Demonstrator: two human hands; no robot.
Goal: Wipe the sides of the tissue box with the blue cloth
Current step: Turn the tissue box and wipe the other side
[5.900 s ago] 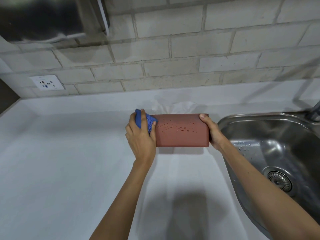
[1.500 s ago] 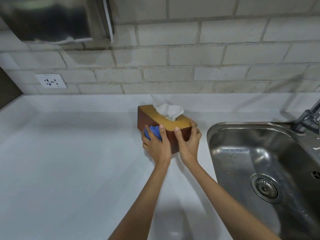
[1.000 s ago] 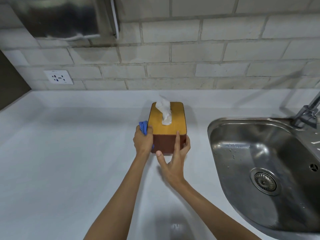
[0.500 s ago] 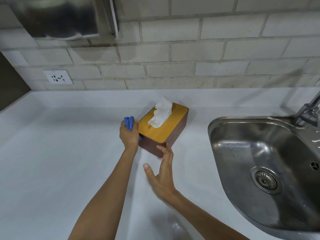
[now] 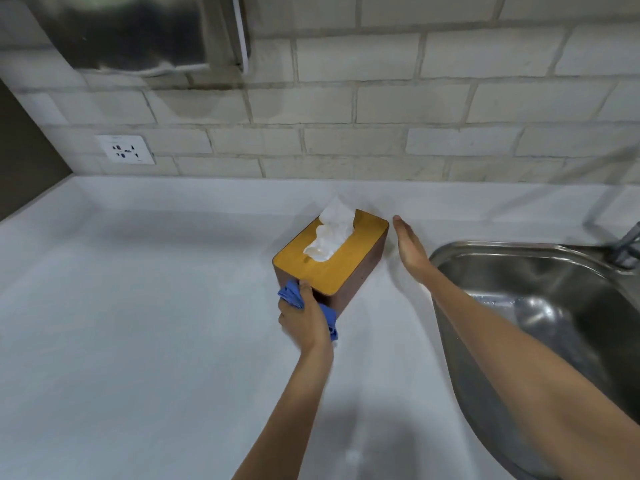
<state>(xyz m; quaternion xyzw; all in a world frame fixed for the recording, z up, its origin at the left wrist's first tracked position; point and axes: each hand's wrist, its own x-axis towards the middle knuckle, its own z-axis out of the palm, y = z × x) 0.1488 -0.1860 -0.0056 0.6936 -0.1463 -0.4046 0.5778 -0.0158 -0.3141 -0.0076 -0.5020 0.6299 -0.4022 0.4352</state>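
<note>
The tissue box [image 5: 349, 268] stands upright and turned diagonally on the white counter, with brown sides, a yellow wooden lid and a white tissue [image 5: 330, 233] sticking out. My left hand [image 5: 306, 318] is closed on the blue cloth [image 5: 327, 315] and presses it against the box's near short side. My right hand [image 5: 408, 249] is flat with straight fingers, just to the right of the box's far corner, a small gap apart from it.
A steel sink [image 5: 540, 327] lies at the right, with a tap [image 5: 627, 244] at its far edge. A brick wall with a socket [image 5: 124, 149] runs behind the counter [image 5: 138, 306]. A metal dispenser [image 5: 138, 32] hangs at the upper left.
The box has turned further on the counter. My left hand moved with the cloth from the left side to the near short side. My right hand let go and swung round to the box's right.
</note>
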